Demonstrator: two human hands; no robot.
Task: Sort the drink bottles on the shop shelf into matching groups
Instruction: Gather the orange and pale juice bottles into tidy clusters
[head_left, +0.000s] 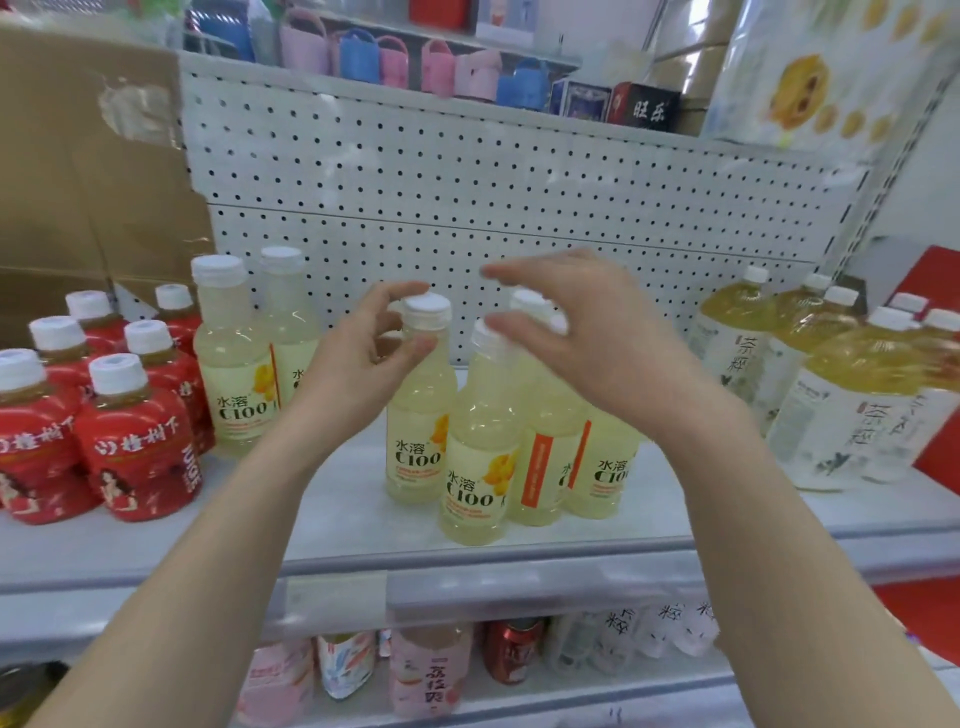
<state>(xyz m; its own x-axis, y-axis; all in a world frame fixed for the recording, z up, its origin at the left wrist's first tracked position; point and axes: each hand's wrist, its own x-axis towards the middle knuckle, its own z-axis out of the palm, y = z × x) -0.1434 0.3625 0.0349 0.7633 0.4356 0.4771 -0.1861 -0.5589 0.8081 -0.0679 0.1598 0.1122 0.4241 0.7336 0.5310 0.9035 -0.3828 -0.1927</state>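
red-wrapped plastic bottles (137, 441) grouped lower left, amber tea bottles (841, 395) right | pale-yellow C100 plastic bottles (478, 467) split: four centre, two left-centre | left hand (358, 364) curls round one centre white cap (427, 306); right hand (587, 332) spread, empty | likely left: joining C100 clusters

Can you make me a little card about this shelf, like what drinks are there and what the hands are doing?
Left side: red bottles, white caps
Middle: pale yellow C100 bottles
Right side: big golden tea bottles
Left hand: fingers curled round the cap of one C100 bottle
Right hand: open, over the neighbouring caps
Shelf below: pink bottles, a red can
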